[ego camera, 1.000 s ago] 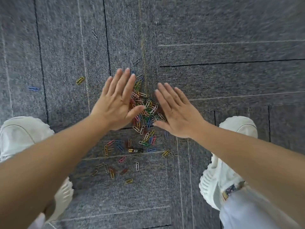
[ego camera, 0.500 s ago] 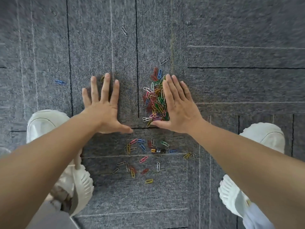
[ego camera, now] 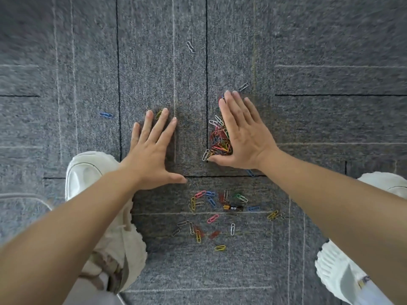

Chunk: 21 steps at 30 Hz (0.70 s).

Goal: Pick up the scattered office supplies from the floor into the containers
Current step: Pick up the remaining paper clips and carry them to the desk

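Observation:
A dense pile of coloured paper clips [ego camera: 218,139] lies on the grey carpet against the palm edge of my right hand [ego camera: 244,133], whose fingers are straight and flat on the floor. My left hand [ego camera: 152,148] lies spread flat on the carpet to the left, apart from the pile, with a yellow clip [ego camera: 159,113] under its fingertips. Several loose clips [ego camera: 209,216] and a small battery [ego camera: 233,208] are scattered nearer to me. Single clips lie farther off: a blue one [ego camera: 106,115] at left, a white one [ego camera: 190,46] at the top, a grey one [ego camera: 244,86] beyond my right fingertips.
My white shoes stand on either side, the left shoe [ego camera: 88,172] under my left forearm and the right shoe [ego camera: 378,183] at the right edge. Dark seams cross the carpet tiles [ego camera: 330,62]. No container is in view.
My left hand has moved left, away from the pile, to lie flat on the carpet. My right hand has stayed against the pile, which looks more tightly bunched along its palm.

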Tool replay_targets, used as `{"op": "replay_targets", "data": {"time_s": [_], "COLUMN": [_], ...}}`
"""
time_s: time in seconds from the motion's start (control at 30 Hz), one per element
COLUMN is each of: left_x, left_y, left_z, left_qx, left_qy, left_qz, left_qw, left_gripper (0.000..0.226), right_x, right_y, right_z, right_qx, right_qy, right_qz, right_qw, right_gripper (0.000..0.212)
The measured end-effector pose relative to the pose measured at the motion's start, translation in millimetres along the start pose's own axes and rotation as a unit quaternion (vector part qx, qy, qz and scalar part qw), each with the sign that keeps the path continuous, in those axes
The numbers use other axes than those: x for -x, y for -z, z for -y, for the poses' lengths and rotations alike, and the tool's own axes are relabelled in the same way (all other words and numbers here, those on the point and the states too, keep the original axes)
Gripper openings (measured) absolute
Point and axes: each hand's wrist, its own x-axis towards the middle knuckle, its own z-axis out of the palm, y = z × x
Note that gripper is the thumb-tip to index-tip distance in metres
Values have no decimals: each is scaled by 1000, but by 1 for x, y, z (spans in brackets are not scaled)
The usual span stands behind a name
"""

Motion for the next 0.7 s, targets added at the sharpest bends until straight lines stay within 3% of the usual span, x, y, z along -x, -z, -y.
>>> {"op": "replay_targets", "data": {"time_s": [0.17, 0.37, 0.47, 0.63, 0.7], "left_x": [1, 0, 0, 0, 0], "left_y": [-3, -5, -6, -6, -5], "left_z": [4, 6, 7, 7, 6], "left_qx": [4, 19, 24, 28, 30], "left_qy": [0, -3, -2, 0, 5], "left_qz": [-15, -26, -32, -33, -33], "left_qw": [1000, 999, 999, 999, 999], "left_gripper": [141, 139, 139, 139, 139], "right_x": [-10, 6, 25, 61, 54], "right_y": [-2, -3, 0, -15, -19], "right_z": [15, 15, 8, -7, -5], "right_qx": [-4, -3, -15, 10, -2], "right_qy": [115, 168, 137, 23, 25], "right_qz": [-31, -28, -40, -68, -70], "right_qw": [993, 985, 990, 997, 997], "right_gripper": [103, 74, 75, 95, 97]}}
